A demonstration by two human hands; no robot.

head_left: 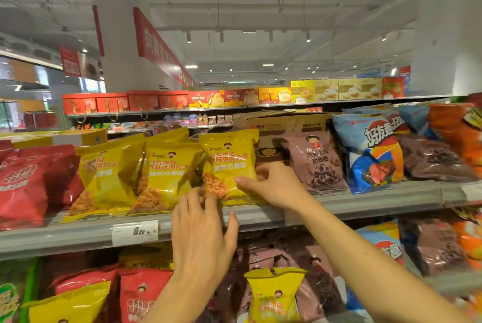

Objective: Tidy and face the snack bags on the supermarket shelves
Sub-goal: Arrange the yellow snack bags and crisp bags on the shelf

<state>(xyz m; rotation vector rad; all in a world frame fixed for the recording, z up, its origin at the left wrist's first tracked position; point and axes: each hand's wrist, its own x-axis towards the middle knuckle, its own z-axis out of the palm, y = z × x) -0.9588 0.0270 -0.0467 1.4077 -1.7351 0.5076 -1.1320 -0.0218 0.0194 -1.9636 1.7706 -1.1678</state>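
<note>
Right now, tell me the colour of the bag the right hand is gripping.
Yellow bag, held by the right hand; seen in the head view.

Your single head view: faces forward, slightly upward, close to grey shelf edge (pixel 339 208); ceiling fills top.

The price tag (pixel 135 232) on the shelf rail (pixel 78 236) reads "6.50"; bag lettering is Chinese.
</note>
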